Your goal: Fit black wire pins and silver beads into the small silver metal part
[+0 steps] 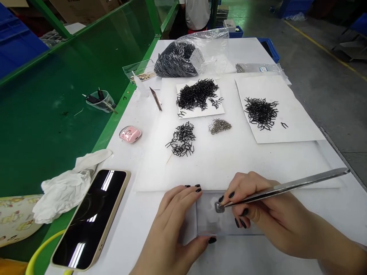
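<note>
My right hand (266, 214) grips a pair of metal tweezers (289, 186) between thumb and fingers, handle end pointing right. At their tip is a small grey piece (219, 207) over a clear plastic tray (205, 225); I cannot tell whether it touches the tray. My left hand (174, 229) steadies the tray at its left end, fingertips at the far edge and thumb at the near edge. Beyond them, on the white foam sheet (286, 164), lie a pile of small black forked pieces (182, 139) and a heap of tiny metal bits (219, 126).
More black pieces lie on two white papers (200, 112) (295, 130). A filled plastic bag (179, 59) stands behind. At left are a phone (91, 221), white gloves (63, 191), a pink case (130, 134), a blade (155, 99) and a plastic cup (100, 101). A person (197, 15) is at the far end.
</note>
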`<state>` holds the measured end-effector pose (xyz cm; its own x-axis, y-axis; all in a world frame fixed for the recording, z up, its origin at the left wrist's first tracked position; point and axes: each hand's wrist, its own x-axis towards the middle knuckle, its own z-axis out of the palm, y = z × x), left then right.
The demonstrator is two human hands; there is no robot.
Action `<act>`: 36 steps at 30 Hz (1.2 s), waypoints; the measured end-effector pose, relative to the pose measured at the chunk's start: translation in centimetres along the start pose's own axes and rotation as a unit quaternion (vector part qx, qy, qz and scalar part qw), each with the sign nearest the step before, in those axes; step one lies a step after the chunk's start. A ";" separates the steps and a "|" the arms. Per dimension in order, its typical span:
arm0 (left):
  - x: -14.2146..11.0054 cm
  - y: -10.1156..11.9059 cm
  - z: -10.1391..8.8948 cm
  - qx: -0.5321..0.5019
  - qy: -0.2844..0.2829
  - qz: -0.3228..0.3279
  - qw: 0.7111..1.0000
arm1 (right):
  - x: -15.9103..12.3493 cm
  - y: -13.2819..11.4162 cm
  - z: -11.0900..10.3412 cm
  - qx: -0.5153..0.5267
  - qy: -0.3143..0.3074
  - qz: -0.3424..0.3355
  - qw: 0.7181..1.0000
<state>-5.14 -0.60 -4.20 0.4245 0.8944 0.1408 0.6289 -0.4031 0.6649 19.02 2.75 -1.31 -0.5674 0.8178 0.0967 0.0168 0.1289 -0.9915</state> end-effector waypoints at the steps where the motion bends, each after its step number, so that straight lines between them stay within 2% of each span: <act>1: 0.0 0.0 0.0 0.001 0.000 0.001 1.000 | 0.0 0.0 0.0 -0.001 0.002 -0.002 1.000; 4: 0.1 0.1 0.0 0.000 0.002 0.007 1.000 | 0.0 -0.1 0.0 -0.004 0.015 -0.006 1.000; 14: 0.2 0.2 -0.1 0.002 0.001 0.003 1.000 | 0.6 -0.3 -0.6 -0.032 0.141 -0.008 0.989; 18: 0.2 0.2 0.0 0.005 -0.002 -0.002 1.000 | 0.7 -0.7 -1.1 -0.094 0.251 -0.009 0.963; 23: -0.2 -0.2 0.3 0.006 0.013 0.005 1.000 | 2.8 -1.1 -3.1 -0.163 0.318 0.011 0.934; 27: -0.4 -0.4 0.8 0.006 0.024 0.020 1.000 | 6.3 -0.1 -5.0 -0.208 0.329 0.065 0.919; 30: -0.4 -0.3 0.9 0.012 0.027 0.025 0.999 | 8.1 1.6 -5.5 -0.201 0.340 0.071 0.916; 36: 0.4 0.0 0.5 0.038 0.019 0.050 0.998 | 8.0 3.8 -4.7 -0.184 0.360 0.067 0.912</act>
<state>-4.66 -0.34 -4.46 0.4637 0.8548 0.2330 0.6323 -0.5034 0.5889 18.40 12.43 -3.93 0.1450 0.9795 0.1400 0.3970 0.0720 -0.9150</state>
